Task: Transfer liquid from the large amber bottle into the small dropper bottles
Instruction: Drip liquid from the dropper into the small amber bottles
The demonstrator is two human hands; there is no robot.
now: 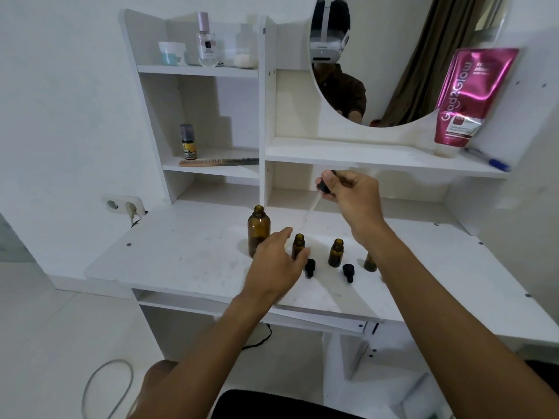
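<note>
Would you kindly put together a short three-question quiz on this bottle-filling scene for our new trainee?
1. True or false: the large amber bottle stands uncapped.
2. Which hand holds the dropper?
3. How many black dropper caps lie on the desk? A) one B) two C) four

Key: 1 true; 2 the right hand, its fingers pinching the bulb; 3 B.
</note>
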